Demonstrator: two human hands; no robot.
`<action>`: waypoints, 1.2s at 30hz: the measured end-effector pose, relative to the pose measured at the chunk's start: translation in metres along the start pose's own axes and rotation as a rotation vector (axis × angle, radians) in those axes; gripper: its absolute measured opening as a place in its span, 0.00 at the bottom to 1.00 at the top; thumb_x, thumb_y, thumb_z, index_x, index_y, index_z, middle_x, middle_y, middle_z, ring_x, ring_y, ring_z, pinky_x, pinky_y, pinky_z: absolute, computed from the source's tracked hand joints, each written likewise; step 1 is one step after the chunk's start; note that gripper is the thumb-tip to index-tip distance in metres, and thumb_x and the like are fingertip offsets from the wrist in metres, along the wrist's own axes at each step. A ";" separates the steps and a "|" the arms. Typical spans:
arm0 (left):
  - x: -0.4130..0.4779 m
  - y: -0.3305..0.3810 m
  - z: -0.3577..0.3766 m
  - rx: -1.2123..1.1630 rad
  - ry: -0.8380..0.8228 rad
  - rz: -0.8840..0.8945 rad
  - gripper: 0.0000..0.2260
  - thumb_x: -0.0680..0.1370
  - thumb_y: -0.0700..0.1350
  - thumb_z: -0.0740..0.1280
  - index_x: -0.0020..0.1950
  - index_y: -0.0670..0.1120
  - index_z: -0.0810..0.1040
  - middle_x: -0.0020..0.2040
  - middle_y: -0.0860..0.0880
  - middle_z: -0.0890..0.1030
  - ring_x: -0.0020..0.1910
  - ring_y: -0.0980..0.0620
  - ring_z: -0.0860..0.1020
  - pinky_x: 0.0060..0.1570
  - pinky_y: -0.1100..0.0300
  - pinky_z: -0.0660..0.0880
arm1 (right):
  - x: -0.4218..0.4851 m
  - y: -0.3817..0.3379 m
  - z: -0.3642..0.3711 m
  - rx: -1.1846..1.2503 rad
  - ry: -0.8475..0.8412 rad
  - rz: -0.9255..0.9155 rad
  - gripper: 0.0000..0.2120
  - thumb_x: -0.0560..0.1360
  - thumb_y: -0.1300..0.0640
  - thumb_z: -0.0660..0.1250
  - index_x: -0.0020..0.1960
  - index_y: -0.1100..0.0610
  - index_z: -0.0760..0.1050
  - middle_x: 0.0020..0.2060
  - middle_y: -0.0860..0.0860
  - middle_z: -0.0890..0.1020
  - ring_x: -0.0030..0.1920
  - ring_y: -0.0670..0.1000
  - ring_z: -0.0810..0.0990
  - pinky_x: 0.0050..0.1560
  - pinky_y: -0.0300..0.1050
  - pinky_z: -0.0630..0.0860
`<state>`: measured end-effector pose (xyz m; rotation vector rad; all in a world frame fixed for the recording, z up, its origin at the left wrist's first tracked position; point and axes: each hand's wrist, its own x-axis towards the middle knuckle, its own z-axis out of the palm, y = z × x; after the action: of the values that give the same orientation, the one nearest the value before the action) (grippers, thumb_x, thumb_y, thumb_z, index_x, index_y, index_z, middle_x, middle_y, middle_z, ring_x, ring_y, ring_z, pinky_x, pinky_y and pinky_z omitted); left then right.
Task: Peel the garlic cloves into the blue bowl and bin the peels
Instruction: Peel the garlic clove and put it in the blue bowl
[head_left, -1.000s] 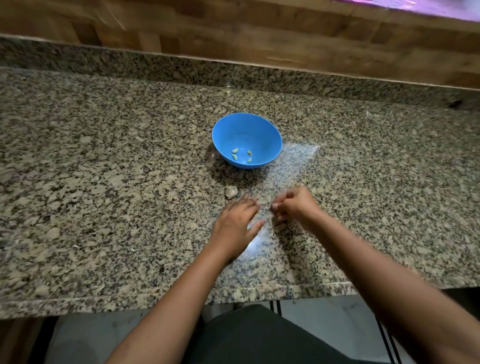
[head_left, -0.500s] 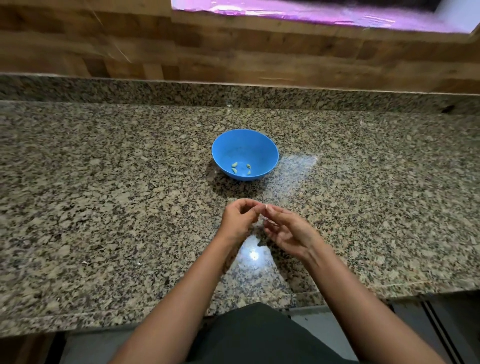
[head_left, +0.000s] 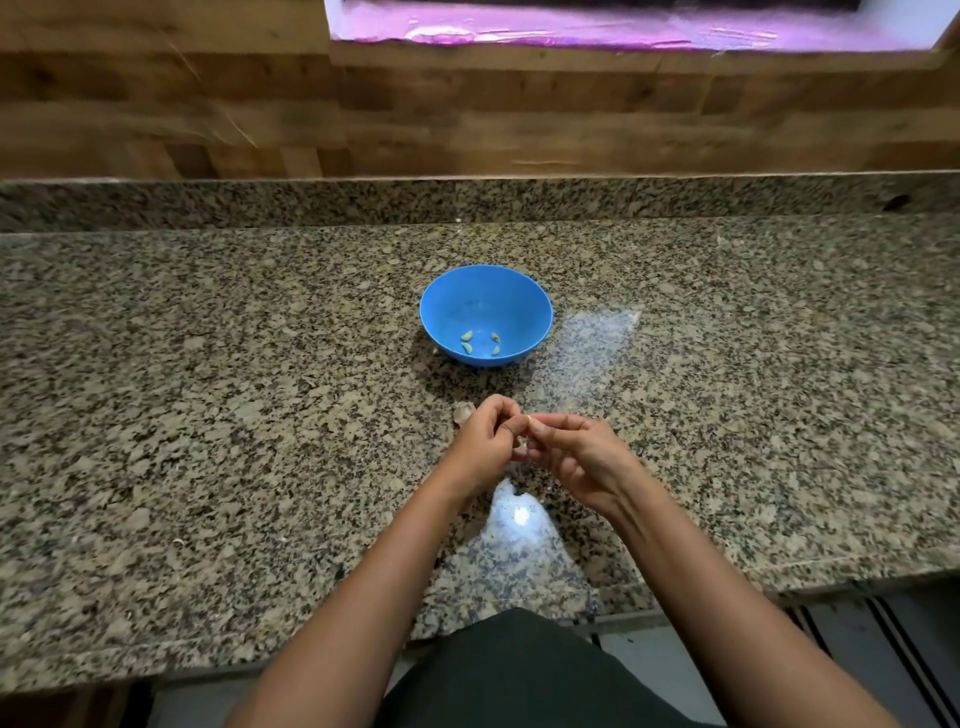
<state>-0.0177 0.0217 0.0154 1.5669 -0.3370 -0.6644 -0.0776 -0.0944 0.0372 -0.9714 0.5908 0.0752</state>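
On granite table (head_left: 218, 426) below wood-plank wall (head_left: 467, 119): blue bowl (head_left: 483, 296) holding peeled cloves (head_left: 467, 343), garlic piece (head_left: 461, 413) nearby, left hand (head_left: 485, 444) and right hand (head_left: 584, 460) pinching one clove (head_left: 529, 419).

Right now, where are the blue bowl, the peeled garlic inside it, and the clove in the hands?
blue bowl (head_left: 483, 299): head view, on the bare inner wall.
peeled garlic (head_left: 467, 336): head view, on one piece of the left pair.
clove (head_left: 529, 418): head view, on the pale tip that shows.
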 end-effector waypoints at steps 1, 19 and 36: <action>0.000 0.002 0.000 0.017 -0.003 0.014 0.07 0.81 0.38 0.58 0.43 0.45 0.69 0.41 0.47 0.74 0.40 0.54 0.76 0.41 0.61 0.78 | 0.000 0.002 0.000 0.056 0.006 0.003 0.04 0.73 0.71 0.64 0.46 0.67 0.77 0.35 0.57 0.81 0.34 0.50 0.80 0.47 0.48 0.80; -0.001 0.002 -0.002 0.080 0.236 0.036 0.03 0.74 0.41 0.71 0.46 0.43 0.82 0.42 0.45 0.84 0.43 0.48 0.82 0.43 0.55 0.80 | 0.001 0.016 0.002 -0.121 0.074 -0.293 0.07 0.76 0.68 0.63 0.50 0.66 0.78 0.36 0.57 0.79 0.34 0.49 0.75 0.36 0.37 0.79; -0.002 0.019 0.004 -0.256 0.241 -0.199 0.03 0.75 0.36 0.68 0.43 0.38 0.79 0.38 0.44 0.80 0.25 0.58 0.76 0.29 0.67 0.74 | 0.000 0.015 -0.001 -0.543 0.155 -0.517 0.05 0.71 0.64 0.71 0.45 0.56 0.81 0.41 0.54 0.84 0.44 0.53 0.83 0.48 0.47 0.81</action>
<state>-0.0182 0.0176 0.0343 1.4245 0.0828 -0.6355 -0.0827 -0.0869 0.0251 -1.6441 0.4499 -0.3185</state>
